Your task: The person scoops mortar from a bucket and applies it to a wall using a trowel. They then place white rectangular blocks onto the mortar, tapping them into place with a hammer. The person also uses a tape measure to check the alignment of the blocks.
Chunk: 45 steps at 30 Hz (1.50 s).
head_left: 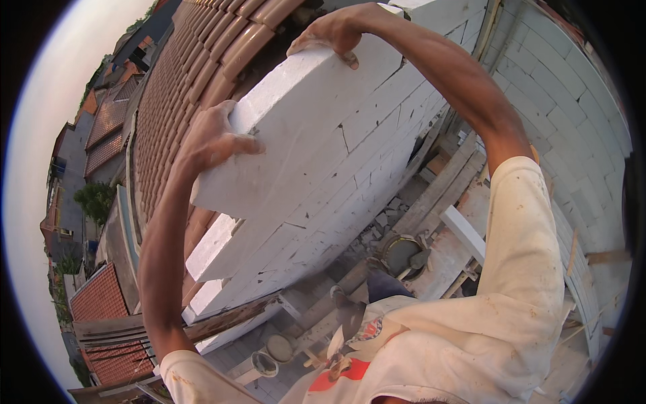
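Note:
A large white lightweight concrete block (289,128) sits at the top of a block wall (316,229), level with the upper courses. My left hand (219,138) grips its left end, thumb pressed on the near face and fingers over the upper edge. Farther along the same edge, my right hand (333,34) clasps the block, its thumb hanging down the near face. The fingertips behind the block are hidden. Below the held block, the wall's left end steps out in staggered courses, with dark gaps at some joints.
Brown roof tiles (222,54) rise just beyond the wall. Below me are wooden planks (437,192), block rubble and a bucket of grey mortar (402,256) with a tool in it. Two smaller containers, one a pail (264,364), stand lower left. Another block wall (558,87) closes the right side.

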Each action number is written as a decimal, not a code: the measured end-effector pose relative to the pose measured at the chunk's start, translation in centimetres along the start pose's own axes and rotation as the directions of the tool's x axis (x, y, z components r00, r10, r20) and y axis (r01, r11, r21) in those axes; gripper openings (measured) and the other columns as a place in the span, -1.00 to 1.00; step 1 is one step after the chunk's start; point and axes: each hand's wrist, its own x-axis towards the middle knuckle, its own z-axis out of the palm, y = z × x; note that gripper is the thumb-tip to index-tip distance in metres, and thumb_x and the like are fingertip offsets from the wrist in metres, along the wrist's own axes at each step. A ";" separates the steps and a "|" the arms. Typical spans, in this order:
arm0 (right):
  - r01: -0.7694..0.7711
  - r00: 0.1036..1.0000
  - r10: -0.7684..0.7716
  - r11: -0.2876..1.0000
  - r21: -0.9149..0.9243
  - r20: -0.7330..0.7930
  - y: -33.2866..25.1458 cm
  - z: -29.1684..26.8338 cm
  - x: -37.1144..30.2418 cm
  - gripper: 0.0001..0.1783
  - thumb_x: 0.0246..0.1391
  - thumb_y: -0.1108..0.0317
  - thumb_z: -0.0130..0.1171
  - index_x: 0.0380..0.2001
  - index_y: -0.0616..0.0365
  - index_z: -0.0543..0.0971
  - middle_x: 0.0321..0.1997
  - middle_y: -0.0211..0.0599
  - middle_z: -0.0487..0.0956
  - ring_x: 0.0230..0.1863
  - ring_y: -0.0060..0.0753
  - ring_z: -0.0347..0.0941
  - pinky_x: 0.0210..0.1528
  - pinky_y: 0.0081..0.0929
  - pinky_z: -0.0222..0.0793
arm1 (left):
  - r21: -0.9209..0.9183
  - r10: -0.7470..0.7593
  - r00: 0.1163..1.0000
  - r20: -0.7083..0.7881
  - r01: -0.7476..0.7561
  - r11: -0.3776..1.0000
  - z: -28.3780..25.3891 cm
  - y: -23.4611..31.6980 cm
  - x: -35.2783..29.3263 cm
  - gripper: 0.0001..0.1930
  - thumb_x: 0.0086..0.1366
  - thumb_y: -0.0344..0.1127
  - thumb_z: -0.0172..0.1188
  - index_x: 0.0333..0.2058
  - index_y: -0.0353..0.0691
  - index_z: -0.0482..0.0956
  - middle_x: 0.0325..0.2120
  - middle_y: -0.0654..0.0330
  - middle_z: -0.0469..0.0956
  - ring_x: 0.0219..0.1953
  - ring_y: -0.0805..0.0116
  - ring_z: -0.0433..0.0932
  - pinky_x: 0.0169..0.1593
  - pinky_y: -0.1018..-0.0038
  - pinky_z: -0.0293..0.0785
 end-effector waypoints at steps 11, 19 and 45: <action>-0.008 1.000 0.007 0.997 0.079 0.013 1.2 -0.5 -1.2 0.31 -0.36 0.65 0.52 0.53 -0.21 0.17 0.57 -0.33 0.26 0.57 -0.09 0.11 0.61 0.00 0.04 | 0.017 -0.027 1.000 0.012 0.027 0.999 0.5 1.2 1.9 -0.10 -0.45 0.02 0.50 0.01 -0.28 0.66 -0.22 -0.05 0.71 -0.29 0.14 0.71 -0.04 0.26 0.59; 0.185 0.983 -0.185 0.981 0.054 0.000 2.0 0.5 1.3 0.30 -0.51 0.53 0.59 0.47 0.02 0.26 0.53 -0.21 0.31 0.56 -0.15 0.12 0.63 -0.10 -0.02 | 0.057 -0.011 0.997 -0.072 0.016 0.998 2.5 -1.0 1.7 -0.05 -0.43 -0.04 0.50 0.09 -0.31 0.63 -0.20 -0.12 0.70 -0.22 0.00 0.72 -0.05 0.19 0.65; 0.269 0.933 -0.292 0.954 -0.130 -0.212 6.9 3.5 2.8 0.34 -0.57 0.36 0.61 0.46 0.10 0.25 0.49 -0.06 0.34 0.55 -0.10 0.15 0.56 -0.10 0.04 | 0.093 0.088 0.996 0.006 -0.088 0.992 1.8 0.2 0.8 -0.02 -0.27 0.07 0.53 0.18 -0.33 0.54 -0.11 -0.16 0.66 -0.10 0.01 0.69 0.03 0.16 0.62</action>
